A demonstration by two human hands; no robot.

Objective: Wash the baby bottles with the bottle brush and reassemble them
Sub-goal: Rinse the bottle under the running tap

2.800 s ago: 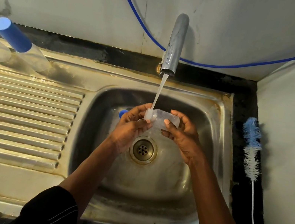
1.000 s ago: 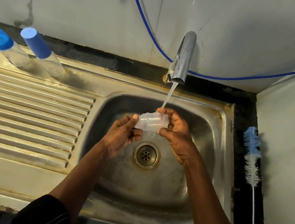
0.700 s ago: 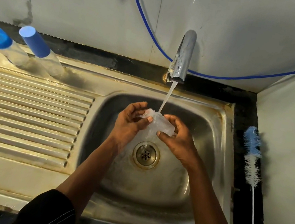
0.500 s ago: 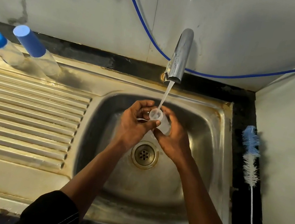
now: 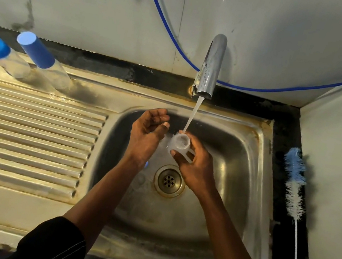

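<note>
Over the basin of a stainless-steel sink point(image 5: 259, 166), a person's right hand point(image 5: 195, 167) gripped a small clear plastic baby bottle point(image 5: 179, 145), its fingers point(image 5: 185, 157) wrapped round the lower body. The bottle's long axis stood near upright, leaning a little to the upper left, with the open mouth turned up to the chrome tap point(image 5: 209, 68). A thin stream of water point(image 5: 191, 117) fell onto the mouth's rim.

The left hand point(image 5: 147, 132) hovered just beside the bottle, apart from it, its fingers loosely curled and holding nothing. Both hands were above the basin's middle, well clear of its walls, with the round metal drain point(image 5: 169, 181) below them. A small blue piece point(image 5: 146, 164) showed under the left wrist, too hidden to identify.

To the left, the ribbed drainboard point(image 5: 28, 139) lay bare, and two clear bottles with blue caps point(image 5: 3, 56) point(image 5: 41, 58) stood at its far edge, near each other. To the right, a blue-and-white bottle brush point(image 5: 294, 184) lay along the narrow black worktop point(image 5: 287, 130), between the sink's rim and the pale side wall point(image 5: 333, 179). A blue hose point(image 5: 161, 19) ran across the back wall behind the tap.
</note>
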